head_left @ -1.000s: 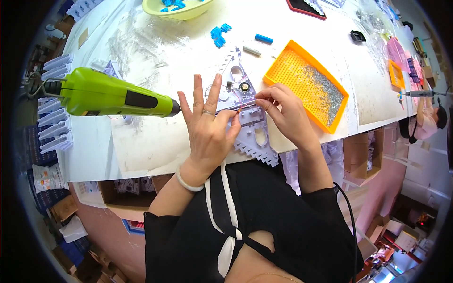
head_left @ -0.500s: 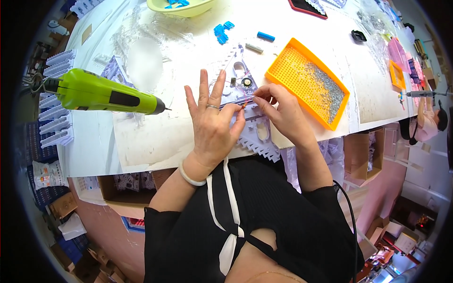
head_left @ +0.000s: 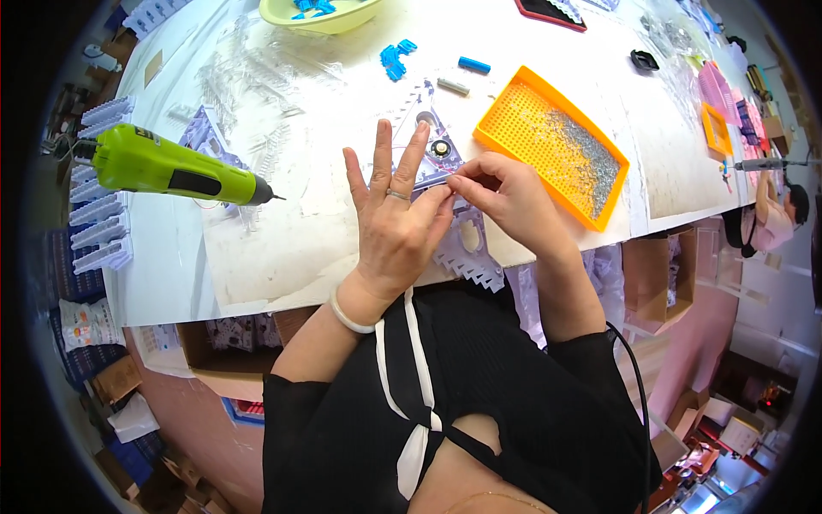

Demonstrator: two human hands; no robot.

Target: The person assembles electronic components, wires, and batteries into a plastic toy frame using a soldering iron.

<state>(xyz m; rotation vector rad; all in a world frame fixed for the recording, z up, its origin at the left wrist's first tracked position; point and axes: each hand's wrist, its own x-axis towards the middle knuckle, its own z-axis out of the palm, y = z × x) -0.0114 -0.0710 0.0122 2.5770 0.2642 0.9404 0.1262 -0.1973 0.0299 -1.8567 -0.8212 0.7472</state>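
Observation:
My left hand (head_left: pixel 396 224) pinches thumb and forefinger together, its other fingers spread upward. Close against it, my right hand (head_left: pixel 516 204) makes a pinch as well, the fingertips almost meeting. Thin reddish wires (head_left: pixel 449 170) run to the fingertips, which hide their ends. Just beyond lies a pale purple plastic housing (head_left: pixel 425 116), roughly triangular, holding a small round black speaker (head_left: pixel 440 148). A second pale plastic housing (head_left: pixel 471 244) with a toothed edge lies under and in front of my hands, partly covered.
A green electric screwdriver (head_left: pixel 175 167) hangs at the left, its bit pointing right. An orange tray (head_left: pixel 505 111) of small screws stands right of my hands. Beyond are blue plastic parts (head_left: pixel 394 60), a blue cylinder (head_left: pixel 474 64), a silver cylinder (head_left: pixel 454 86) and a yellow bowl (head_left: pixel 325 23).
My fingertips have come closer together, covering the small orange-red piece that showed between my left fingers. The screwdriver and table items appear shifted slightly left in the picture.

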